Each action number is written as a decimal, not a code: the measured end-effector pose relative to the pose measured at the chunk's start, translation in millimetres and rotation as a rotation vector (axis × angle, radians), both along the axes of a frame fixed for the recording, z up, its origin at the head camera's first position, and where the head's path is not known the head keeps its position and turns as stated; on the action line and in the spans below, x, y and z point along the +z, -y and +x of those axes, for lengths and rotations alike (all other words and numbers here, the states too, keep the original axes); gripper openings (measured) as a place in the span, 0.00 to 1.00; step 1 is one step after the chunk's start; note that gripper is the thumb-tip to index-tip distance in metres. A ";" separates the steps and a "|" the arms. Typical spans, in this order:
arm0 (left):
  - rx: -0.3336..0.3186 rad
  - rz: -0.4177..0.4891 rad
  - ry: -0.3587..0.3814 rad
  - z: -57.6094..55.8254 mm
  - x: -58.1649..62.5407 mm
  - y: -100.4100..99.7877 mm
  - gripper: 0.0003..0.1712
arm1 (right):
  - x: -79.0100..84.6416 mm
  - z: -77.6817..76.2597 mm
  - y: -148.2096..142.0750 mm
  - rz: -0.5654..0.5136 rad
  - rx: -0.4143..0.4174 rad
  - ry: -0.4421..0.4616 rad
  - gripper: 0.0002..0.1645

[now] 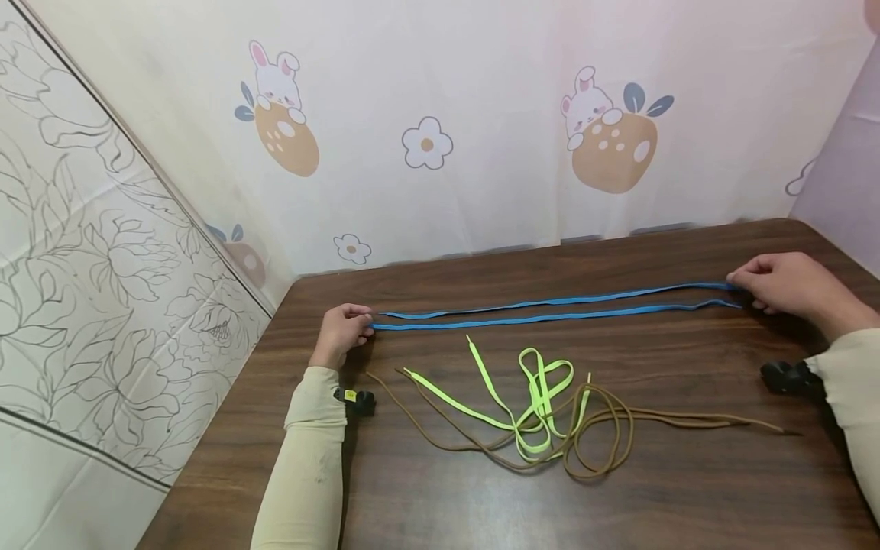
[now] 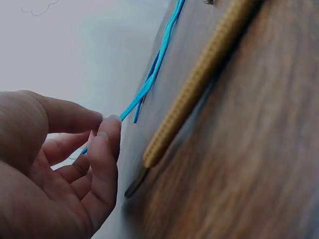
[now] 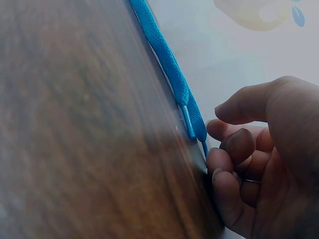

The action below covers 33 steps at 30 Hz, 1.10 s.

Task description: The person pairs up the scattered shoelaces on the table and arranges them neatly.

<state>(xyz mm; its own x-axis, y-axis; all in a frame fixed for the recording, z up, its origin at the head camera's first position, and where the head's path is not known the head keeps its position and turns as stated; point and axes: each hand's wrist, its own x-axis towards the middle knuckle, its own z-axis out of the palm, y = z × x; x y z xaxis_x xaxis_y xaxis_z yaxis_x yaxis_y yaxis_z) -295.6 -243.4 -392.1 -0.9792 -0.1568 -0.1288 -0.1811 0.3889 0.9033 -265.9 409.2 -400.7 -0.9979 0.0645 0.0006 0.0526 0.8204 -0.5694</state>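
Note:
Two flat blue shoelaces lie stretched side by side near the back of the table. My left hand (image 1: 346, 330) pinches the left end of the near blue shoelace (image 1: 509, 321) between thumb and fingertips; a bit of its tip shows below the fingers in the left wrist view. The far blue shoelace (image 1: 522, 305) has its left tip loose just beside that hand. At its right end is my right hand (image 1: 780, 283), fingers loosely bent, with a gap between thumb and index finger. In the right wrist view, its plastic tip (image 3: 205, 148) reaches the fingers without being visibly pinched.
In front lie a tangled neon yellow shoelace (image 1: 495, 393) and brown shoelaces (image 1: 612, 416), looped over each other on the dark wooden table (image 1: 481, 512). Behind the table hangs a patterned wall covering (image 1: 495, 198). A flower-drawn panel (image 1: 124, 267) borders the left side.

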 end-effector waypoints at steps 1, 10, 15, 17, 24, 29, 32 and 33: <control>0.005 0.002 -0.009 0.4 -0.5 -0.3 0.12 | 0.1 0.6 0.3 0.002 -0.001 0.000 0.29; 0.051 0.055 -0.028 -1.2 -2.0 -0.9 0.13 | 1.6 0.7 0.3 -0.002 -0.002 0.003 0.30; 0.058 0.089 -0.021 -1.7 -2.6 -0.7 0.15 | 0.1 -0.9 -1.1 -0.003 0.002 0.001 0.30; 0.060 0.099 -0.026 -1.7 -2.8 -1.0 0.16 | -0.9 -1.7 -1.7 -0.003 0.003 0.000 0.29; 0.069 0.135 -0.028 -2.8 -4.4 -0.6 0.16 | -1.0 -1.6 -1.8 0.000 0.002 0.005 0.29; 0.070 0.115 -0.010 -3.2 -4.4 1.4 0.16 | 0.7 -0.6 -0.2 0.005 0.006 0.004 0.29; 0.074 0.102 -0.006 -3.2 -4.4 2.3 0.15 | 1.2 0.3 0.7 0.009 0.007 0.002 0.29; 0.076 0.101 -0.005 -3.3 -4.5 2.3 0.15 | 1.2 0.7 0.8 0.010 0.008 0.003 0.29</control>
